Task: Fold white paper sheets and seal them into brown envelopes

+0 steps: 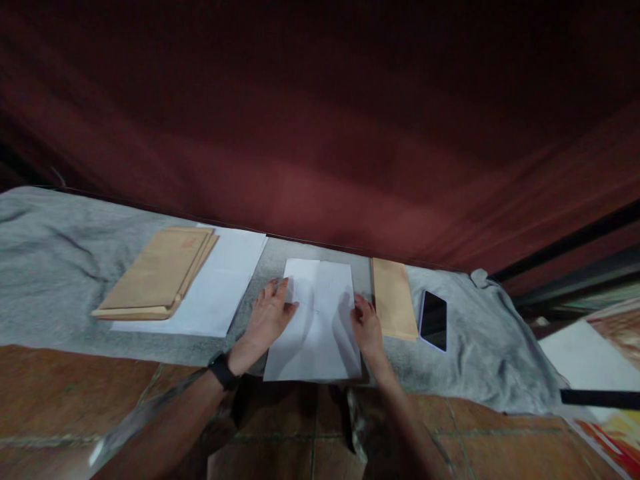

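A white sheet of paper (316, 333) with crease lines lies flat on the grey cloth directly in front of me. At its left edge rests my left hand (270, 310), palm down, fingers apart and thumb over the paper; a dark watch (223, 371) is on that wrist. My right hand (367, 323) is at the sheet's right edge, its fingers loosely bent and the thumb apart from them. Neither hand appears to grip the sheet. Just right of my right hand lies a small stack of brown envelopes (395, 300).
On the left, larger brown envelopes (155, 273) lie on white paper sheets (220, 293). A phone (433, 320) with a dark screen lies right of the small envelopes. Grey cloth (495, 347) covers the long surface, against a dark red backdrop (310, 133). Tiled floor (65, 393) shows below.
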`<move>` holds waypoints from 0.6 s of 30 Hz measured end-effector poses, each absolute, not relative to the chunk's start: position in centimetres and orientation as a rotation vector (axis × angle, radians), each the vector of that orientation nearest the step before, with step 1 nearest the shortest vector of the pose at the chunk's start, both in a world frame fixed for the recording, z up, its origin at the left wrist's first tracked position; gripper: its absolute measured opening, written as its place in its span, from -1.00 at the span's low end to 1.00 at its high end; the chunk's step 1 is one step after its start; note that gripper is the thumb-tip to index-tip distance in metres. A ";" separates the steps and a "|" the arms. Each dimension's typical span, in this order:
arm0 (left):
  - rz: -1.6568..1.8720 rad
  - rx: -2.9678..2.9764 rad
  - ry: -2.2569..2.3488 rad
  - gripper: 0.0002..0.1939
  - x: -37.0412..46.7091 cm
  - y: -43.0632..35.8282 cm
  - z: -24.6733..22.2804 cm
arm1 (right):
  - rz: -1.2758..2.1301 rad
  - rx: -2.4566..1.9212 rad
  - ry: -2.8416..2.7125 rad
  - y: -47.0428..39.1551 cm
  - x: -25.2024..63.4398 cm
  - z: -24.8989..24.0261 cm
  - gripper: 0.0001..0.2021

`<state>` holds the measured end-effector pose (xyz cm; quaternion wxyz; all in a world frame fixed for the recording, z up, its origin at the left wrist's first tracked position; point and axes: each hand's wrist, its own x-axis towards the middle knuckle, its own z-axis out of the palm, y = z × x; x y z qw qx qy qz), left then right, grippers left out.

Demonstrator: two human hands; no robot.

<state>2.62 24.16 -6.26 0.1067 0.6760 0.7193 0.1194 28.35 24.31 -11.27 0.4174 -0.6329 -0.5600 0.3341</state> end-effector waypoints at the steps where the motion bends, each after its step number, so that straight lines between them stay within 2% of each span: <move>1: 0.344 2.035 2.134 -0.39 3.0 24.0 -6.2 | 0.742 -1.618 -1.465 24.1 28.1 -11.0 -0.57; 5: 0.287 2.141 2.087 -0.41 4.6 23.8 -6.4 | 0.533 -1.722 -1.619 23.7 26.9 -10.5 -0.60; 10: 0.269 2.074 2.101 -0.34 4.6 24.2 -6.6 | 0.585 -1.758 -1.532 23.9 26.7 -11.2 -0.57; 18: 0.750 1.891 1.957 -0.30 3.4 25.3 -8.6 | 0.908 -1.628 -1.312 24.7 27.1 -12.7 -0.60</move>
